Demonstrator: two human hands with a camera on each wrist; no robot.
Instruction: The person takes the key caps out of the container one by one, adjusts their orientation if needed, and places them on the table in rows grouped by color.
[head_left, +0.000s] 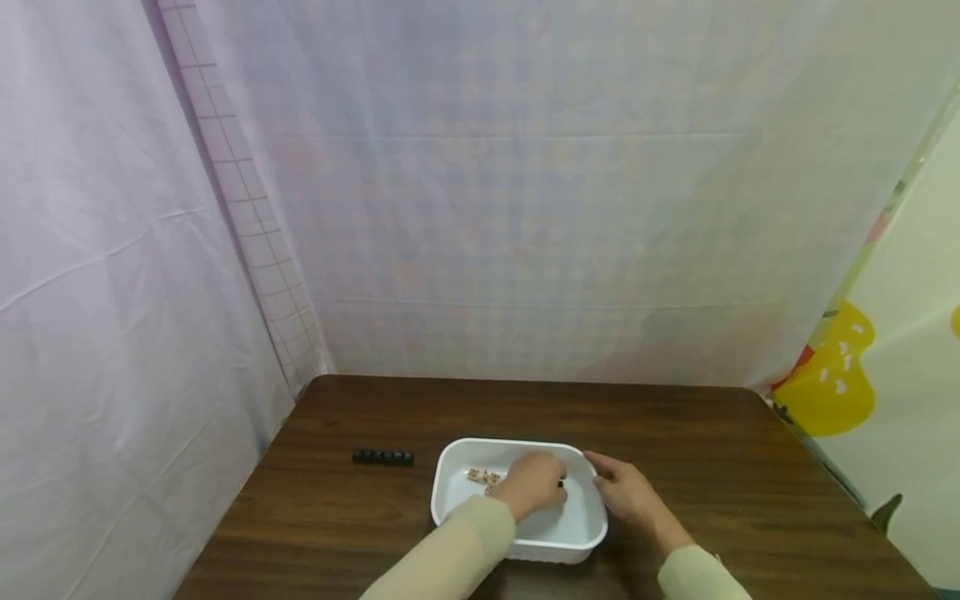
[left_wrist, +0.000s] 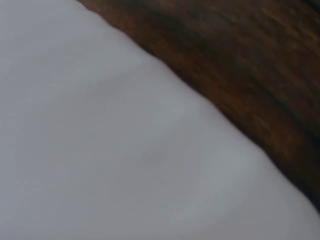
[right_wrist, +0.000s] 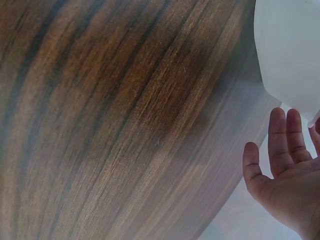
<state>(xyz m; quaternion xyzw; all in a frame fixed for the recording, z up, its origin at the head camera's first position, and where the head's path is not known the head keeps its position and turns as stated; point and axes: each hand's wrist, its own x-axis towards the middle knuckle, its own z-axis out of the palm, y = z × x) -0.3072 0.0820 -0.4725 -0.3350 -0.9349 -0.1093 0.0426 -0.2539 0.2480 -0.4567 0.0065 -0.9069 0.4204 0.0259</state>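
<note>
Soft light is filling the head view, paling the curtain [head_left: 517,217] beyond the hands [head_left: 633,497], while the left wrist view is looking dim and blurred and a hazy sheen is veiling the worktop [right_wrist: 220,145] near the right hand [right_wrist: 290,172].

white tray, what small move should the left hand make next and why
Probably lift the small black piece out toward the row of black cubes on the table: the left hand appears to pinch it inside the white tray, and its colour matches that row.
</note>
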